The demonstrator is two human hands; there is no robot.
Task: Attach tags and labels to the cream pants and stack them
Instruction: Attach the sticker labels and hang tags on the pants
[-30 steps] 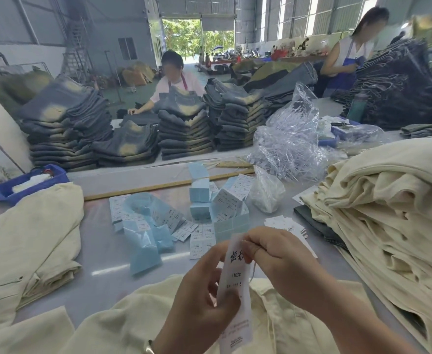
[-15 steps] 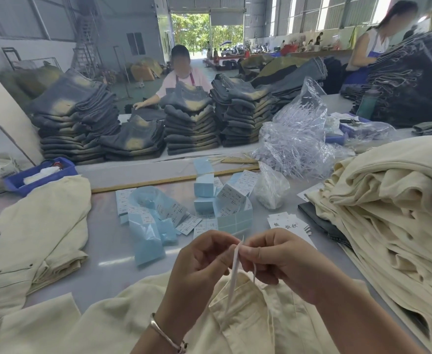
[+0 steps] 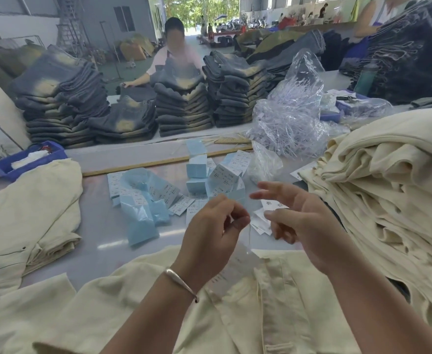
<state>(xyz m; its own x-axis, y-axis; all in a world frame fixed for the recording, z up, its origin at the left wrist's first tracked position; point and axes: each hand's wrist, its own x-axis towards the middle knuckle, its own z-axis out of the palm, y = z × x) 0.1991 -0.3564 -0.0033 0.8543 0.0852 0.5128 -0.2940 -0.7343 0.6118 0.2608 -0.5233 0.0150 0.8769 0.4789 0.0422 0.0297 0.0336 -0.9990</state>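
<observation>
I see the pants (image 3: 138, 310) spread flat across the bottom of the frame, cream, waistband and button placket toward lower centre-right. A tag (image 3: 232, 272), white with small print and blurred, hangs over the waistband from a thin string (image 3: 249, 236) at centre. Folded cream pants sit in a low stack (image 3: 31, 221) at left; a tall, rumpled pile (image 3: 388, 195) fills the right. Blue-and-white labels (image 3: 220, 180) lie scattered at centre.

Small white paper labels (image 3: 231, 172) piled among pale blue label packs (image 3: 197, 171) on the table carry printed rows of characters, too small and blurred to read.
</observation>
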